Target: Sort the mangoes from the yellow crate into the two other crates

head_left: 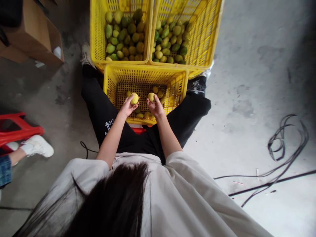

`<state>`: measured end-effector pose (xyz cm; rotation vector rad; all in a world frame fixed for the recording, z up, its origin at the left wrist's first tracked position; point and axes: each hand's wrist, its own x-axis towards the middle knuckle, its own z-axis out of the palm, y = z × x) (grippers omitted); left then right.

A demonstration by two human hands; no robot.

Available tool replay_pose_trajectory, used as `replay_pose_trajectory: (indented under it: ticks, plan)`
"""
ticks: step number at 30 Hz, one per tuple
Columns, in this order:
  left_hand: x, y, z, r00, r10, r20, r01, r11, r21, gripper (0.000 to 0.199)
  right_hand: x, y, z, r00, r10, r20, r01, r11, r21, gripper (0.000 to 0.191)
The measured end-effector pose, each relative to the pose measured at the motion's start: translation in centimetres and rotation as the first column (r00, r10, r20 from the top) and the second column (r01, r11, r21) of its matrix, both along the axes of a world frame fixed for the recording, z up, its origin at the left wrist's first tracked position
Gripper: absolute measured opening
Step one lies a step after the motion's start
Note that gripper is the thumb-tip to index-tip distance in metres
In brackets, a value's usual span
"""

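My left hand [127,107] holds a yellow fruit [134,98] between thumb and fingers. Another yellow fruit [151,96] is gripped in my right hand [156,107], a short way to the right. Both hands are above the small yellow crate [146,68] between my legs. Several yellow fruits [140,115] lie on its slotted bottom, some near the front wall and some at the back right, partly hidden by my hands. Beyond it stand two larger crates, a left one [98,39] and a right one [203,39], with many green and yellow fruits inside.
An open cardboard box [37,29] stands at the upper left. At the left edge are a red stool [22,130] and a person's foot in a white shoe [40,145]. Black cable [293,159] lies coiled on the grey floor at the right.
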<state>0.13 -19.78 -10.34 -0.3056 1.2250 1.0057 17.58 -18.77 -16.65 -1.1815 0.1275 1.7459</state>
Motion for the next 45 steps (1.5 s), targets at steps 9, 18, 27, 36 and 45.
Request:
replay_pose_trajectory:
  ticks: [9,18,27,36,45]
  plan:
    - [-0.2,0.2,0.1,0.999,0.026,0.025,-0.026,1.0,0.003,0.032,0.1,-0.1,0.5,1.0,-0.006,0.02,0.006,1.0,0.012,0.015]
    - [-0.1,0.0,-0.4,0.996,0.0,-0.085,0.001,1.0,0.012,0.037,0.4,0.2,-0.9,0.993,-0.002,0.114,-0.01,0.995,0.1,0.01]
    - [-0.4,0.0,-0.8,0.999,-0.027,-0.045,0.026,0.999,-0.037,0.028,0.1,0.0,-1.3,0.995,0.041,0.093,-0.049,0.995,0.085,0.026]
    - [-0.2,0.2,-1.5,0.996,0.035,-0.077,-0.033,0.999,0.023,0.022,0.5,0.0,-1.1,0.995,0.036,0.089,-0.039,0.999,0.027,0.027]
    - [-0.2,0.1,-1.8,0.987,0.091,-0.129,-0.093,0.996,-0.009,0.038,0.2,-0.1,0.2,0.996,0.086,0.024,-0.087,0.996,0.03,0.017]
